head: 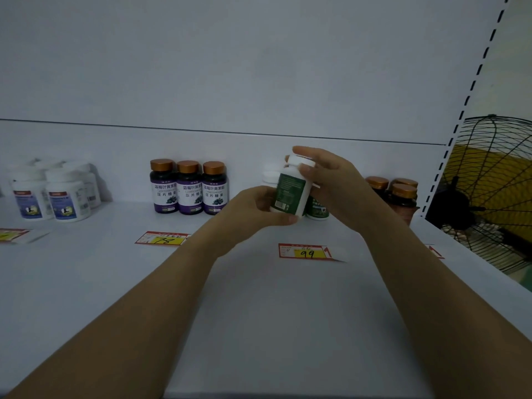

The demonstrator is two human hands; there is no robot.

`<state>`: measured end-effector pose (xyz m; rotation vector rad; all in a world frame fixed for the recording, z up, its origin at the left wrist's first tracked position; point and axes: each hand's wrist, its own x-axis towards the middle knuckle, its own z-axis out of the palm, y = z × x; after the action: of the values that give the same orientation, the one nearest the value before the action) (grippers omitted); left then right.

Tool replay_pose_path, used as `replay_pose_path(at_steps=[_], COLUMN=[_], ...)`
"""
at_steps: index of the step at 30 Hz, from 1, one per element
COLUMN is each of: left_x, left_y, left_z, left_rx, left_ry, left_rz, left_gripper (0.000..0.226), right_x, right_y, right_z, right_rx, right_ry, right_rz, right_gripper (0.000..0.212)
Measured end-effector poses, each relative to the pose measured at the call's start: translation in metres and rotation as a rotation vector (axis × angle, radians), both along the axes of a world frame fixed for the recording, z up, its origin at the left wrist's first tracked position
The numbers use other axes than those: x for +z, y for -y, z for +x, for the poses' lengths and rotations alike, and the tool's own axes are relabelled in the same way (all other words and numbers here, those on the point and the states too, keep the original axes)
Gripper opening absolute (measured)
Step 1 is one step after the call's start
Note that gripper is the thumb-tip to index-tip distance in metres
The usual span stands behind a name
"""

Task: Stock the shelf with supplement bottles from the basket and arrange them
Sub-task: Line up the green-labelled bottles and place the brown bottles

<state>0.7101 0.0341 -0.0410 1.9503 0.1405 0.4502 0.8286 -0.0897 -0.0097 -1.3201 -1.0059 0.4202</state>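
While left hand [254,207] grip cups base of tilted green-label bottle [290,194], right hand [331,180] grip pinches its cap [300,162].

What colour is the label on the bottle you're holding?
Dark green label on a white, white-capped bottle, clearest in the head view.

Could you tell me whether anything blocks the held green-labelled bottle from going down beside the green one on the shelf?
Nothing visible does. Left hand and right hand hold the green-labelled bottle just in front of the shelved green bottle; the shelf beneath, behind the 99 price tag, carries no other bottle.
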Motion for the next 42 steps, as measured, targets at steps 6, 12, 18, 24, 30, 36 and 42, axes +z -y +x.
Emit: replay_pose_path(at_steps=[6, 12, 18, 24, 30, 36, 42], left_x=[-0.004, -0.004, -0.006, -0.003, -0.001, 0.009, 0.011], left_y=[-0.002, -0.004, -0.009, -0.017, -0.022, -0.012, 0.0], left_z=[0.002, 0.001, 0.004, 0.003, 0.004, -0.004, -0.003], left_rx=[0.108, 0.037, 0.151, 0.234, 0.292, 0.129, -0.066], left_ry=[0.084, 0.024, 0.156, 0.337, 0.396, 0.228, -0.03], left_rz=[0.097, 0.074, 0.074, 0.094, 0.175, -0.006, -0.169], left_gripper=[0.051, 0.036, 0.05, 0.053, 0.052, 0.054, 0.052], right_x=[-0.004, -0.004, -0.001, -0.008, -0.011, 0.0, -0.006], right_y=[-0.002, -0.002, -0.004, -0.013, -0.015, -0.007, -0.009], right_z=[-0.001, 0.0, -0.01, -0.027, -0.028, -0.015, -0.001], right_rx=[-0.08, -0.063, -0.096, -0.064, -0.079, -0.208, -0.281], right_ry=[0.121, 0.039, 0.278, 0.642, 0.725, 0.391, 0.068], right_rz=[-0.055, -0.009, -0.025, 0.015, 0.09, 0.066, -0.289], right_gripper=[0.033, 0.041, 0.043, 0.046, 0.045, 0.048, 0.051])
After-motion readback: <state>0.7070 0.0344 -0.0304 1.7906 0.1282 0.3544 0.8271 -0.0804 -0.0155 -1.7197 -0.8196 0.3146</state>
